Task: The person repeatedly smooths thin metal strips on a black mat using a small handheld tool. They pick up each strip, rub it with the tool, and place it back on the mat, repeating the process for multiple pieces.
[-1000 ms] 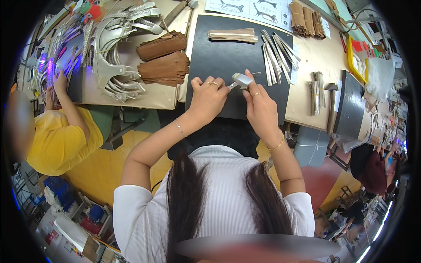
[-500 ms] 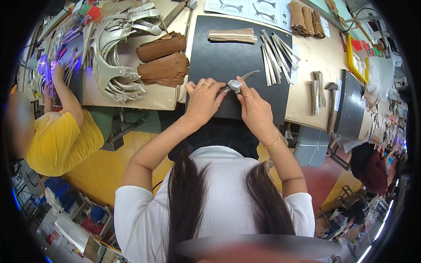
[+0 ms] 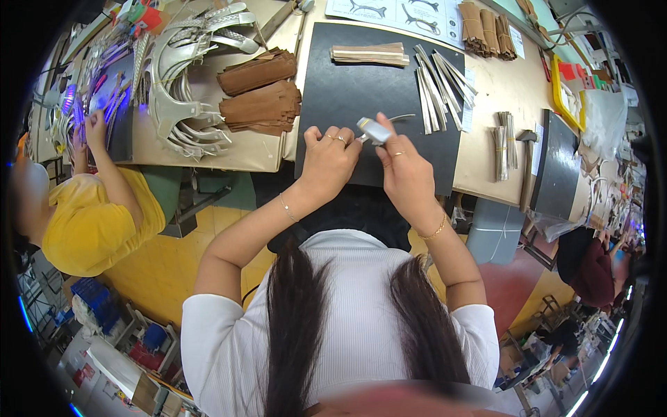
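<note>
My right hand [image 3: 408,170] is closed on a hammer; its blocky silver head [image 3: 375,131] rises tilted above the fingers, and the palm hides most of the handle. Close beside it, my left hand [image 3: 326,158] pinches a narrow silvery strip against the black work board [image 3: 333,94]. The strip's thin free end [image 3: 403,116] sticks out past the hammer head, and its middle is hidden. Farther back on the board lie a stack of brown and pale strips [image 3: 369,55] and a fan of loose silver strips [image 3: 434,90].
Left of the board are brown leather bundles [image 3: 260,108] and silver braided straps [image 3: 174,115]. To the right lie tied strip bundles [image 3: 505,146], a second hammer [image 3: 527,167] and a yellow tray [image 3: 566,97]. A person in yellow [image 3: 101,222] works at the left.
The hammer head has tipped and lifted a little, blurring slightly, while my left fingers have curled closer round the strip. The neighbouring person's raised hand has shifted.
</note>
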A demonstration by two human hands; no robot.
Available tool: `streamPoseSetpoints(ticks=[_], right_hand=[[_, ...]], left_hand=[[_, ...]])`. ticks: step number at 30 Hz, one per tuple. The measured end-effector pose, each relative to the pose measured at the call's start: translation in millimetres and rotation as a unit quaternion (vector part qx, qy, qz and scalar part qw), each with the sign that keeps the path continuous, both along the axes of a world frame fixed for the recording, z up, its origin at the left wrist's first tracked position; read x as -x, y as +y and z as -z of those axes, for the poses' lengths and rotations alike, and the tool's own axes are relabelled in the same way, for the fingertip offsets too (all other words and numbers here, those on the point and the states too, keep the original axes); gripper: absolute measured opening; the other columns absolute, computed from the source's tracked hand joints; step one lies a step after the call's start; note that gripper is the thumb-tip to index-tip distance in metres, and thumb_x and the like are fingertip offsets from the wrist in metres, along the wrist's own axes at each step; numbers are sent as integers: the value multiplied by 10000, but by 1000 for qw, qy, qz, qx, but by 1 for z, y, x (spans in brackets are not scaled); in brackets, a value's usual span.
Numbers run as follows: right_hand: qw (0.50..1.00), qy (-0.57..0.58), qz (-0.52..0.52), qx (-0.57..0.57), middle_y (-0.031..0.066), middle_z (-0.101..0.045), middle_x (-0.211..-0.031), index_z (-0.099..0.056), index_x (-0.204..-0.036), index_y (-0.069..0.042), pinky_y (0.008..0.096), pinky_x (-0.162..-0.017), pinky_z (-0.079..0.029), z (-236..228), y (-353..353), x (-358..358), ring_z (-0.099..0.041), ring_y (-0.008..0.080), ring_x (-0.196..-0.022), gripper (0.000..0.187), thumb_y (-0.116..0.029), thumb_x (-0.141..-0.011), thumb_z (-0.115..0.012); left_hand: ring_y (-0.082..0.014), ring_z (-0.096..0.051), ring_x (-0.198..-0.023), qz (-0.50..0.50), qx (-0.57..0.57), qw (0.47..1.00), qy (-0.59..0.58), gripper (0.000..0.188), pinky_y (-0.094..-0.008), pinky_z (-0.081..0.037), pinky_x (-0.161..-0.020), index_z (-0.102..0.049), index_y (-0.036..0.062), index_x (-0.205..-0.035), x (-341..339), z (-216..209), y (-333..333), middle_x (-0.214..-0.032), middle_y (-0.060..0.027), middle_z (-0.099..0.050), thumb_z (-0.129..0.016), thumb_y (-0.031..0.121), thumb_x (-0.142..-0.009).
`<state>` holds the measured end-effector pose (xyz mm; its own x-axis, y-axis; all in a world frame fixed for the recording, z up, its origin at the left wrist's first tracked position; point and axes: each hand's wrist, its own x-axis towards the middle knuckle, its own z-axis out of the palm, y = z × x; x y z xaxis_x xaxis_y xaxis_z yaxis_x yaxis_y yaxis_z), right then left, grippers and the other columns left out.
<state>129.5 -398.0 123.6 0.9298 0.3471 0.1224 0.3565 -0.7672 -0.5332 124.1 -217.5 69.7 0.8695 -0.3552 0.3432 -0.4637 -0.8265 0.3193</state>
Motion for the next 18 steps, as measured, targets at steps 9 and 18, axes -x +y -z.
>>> streamPoseSetpoints(ticks=[9,18], right_hand=[[999,17,-5,37,104,-603,-874,-482,-1507,-137,413,-608,-555,4,1,1,-667,305,-682,516,-186,-1006,-594],[996,59,-15,71,104,-608,-872,-479,-1505,-141,423,-609,-555,10,-6,-3,-666,318,-674,520,-192,-1004,-604]], left_hand=[[-186,-582,-916,-20,37,999,-3,153,-441,-323,-843,-720,128,-950,3,6,0,-949,2,-620,-751,161,-803],[-171,-576,-926,-46,111,992,40,120,-407,-298,-832,-759,159,-863,1,7,10,-927,36,-629,-829,181,-767]])
